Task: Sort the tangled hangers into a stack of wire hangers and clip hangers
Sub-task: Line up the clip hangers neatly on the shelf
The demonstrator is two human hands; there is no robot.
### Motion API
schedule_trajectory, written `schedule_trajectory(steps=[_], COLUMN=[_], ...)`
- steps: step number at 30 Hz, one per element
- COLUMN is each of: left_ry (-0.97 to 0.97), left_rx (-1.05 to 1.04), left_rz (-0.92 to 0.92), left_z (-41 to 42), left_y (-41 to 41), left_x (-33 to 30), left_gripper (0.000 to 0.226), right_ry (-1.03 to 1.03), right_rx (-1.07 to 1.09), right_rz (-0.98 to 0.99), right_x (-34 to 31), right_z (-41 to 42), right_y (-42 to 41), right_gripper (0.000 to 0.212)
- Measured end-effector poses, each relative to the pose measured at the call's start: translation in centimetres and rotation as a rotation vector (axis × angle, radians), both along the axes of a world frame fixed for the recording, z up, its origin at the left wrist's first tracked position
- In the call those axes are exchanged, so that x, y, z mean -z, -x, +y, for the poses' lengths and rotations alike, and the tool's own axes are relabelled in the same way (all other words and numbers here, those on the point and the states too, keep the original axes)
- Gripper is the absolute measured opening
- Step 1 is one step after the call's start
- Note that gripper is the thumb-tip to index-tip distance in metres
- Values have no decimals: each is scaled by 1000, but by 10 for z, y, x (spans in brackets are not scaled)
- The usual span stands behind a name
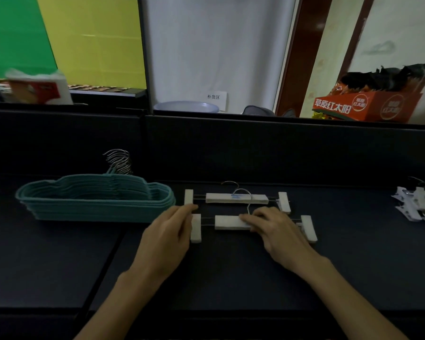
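As both clip hangers lay flat on the dark table (231, 278), the near clip hanger (228, 222) sat under the right hand (277, 229), fingers straight and pressing its pale bar; the left hand (167, 231) touched its left clip with relaxed fingers. The far clip hanger (236, 198) lay just beyond. They looked light and rigid, best lifted by the bar. Left, the teal wire hangers (96, 200), seemingly velvety with thin steel hooks, were stacked; more clip hangers (417, 204) lay far right
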State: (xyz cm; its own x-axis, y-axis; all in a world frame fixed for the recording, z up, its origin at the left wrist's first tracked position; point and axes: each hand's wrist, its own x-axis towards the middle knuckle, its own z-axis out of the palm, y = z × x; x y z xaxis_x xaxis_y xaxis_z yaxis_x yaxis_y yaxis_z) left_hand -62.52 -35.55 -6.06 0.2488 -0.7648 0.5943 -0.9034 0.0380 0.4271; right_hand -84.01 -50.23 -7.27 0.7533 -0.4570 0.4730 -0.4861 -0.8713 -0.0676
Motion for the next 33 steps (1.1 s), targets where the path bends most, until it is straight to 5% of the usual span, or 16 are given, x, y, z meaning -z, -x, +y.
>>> schedule_trajectory(steps=[23,33], left_ry=[-91,-67], left_rx=[-160,-81], left_rz=[-110,-271], left_z=[11,-11], left_y=[-1,46], left_x=[11,-12], left_gripper=[26,29], right_ry=[-21,14], right_rx=[138,318], right_rz=[5,50], right_x=[-2,-37], right_z=[2,25], right_y=[-38,60], right_gripper=[39,52])
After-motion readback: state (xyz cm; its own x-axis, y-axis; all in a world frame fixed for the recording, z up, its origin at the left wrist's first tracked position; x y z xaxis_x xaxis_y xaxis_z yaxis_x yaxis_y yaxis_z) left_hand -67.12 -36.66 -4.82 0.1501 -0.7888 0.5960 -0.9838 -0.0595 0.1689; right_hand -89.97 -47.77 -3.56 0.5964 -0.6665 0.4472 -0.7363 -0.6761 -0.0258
